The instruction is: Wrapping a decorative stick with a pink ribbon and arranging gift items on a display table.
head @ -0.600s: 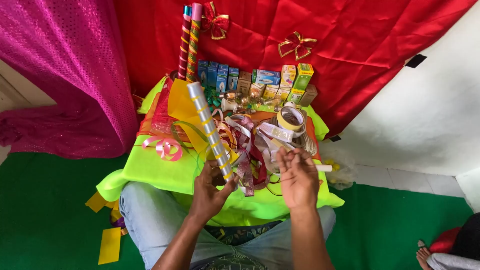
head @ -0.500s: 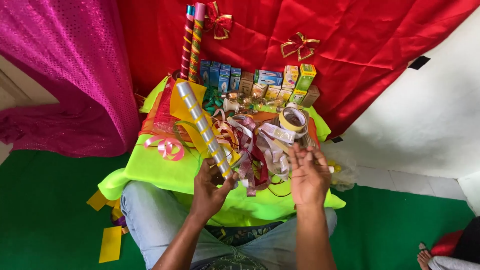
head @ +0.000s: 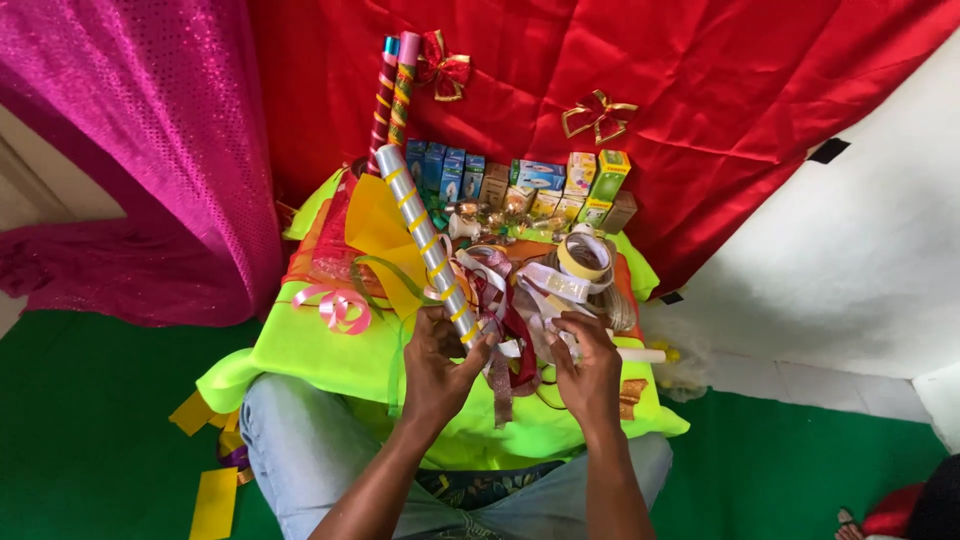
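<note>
Here the left hand (head: 440, 368) is gripping the long silver tube banded with yellow ribbon (head: 427, 243) at its lower end, fingers pressed around it, tilting it over the lime-green bench (head: 300, 345), while the right hand (head: 588, 372) is pinching loose ribbon strips (head: 500, 310).

The near edge of the surface (head: 310, 345), draped in bright green cloth, lies bare on the left beside a pink ribbon curl (head: 338, 306). Ahead of the hands, a tangle of ribbons (head: 500, 300) and a tape roll (head: 583, 258) crowd the middle. A row of small boxes (head: 520, 185) and two upright striped tubes (head: 392, 95) close off the back.
</note>
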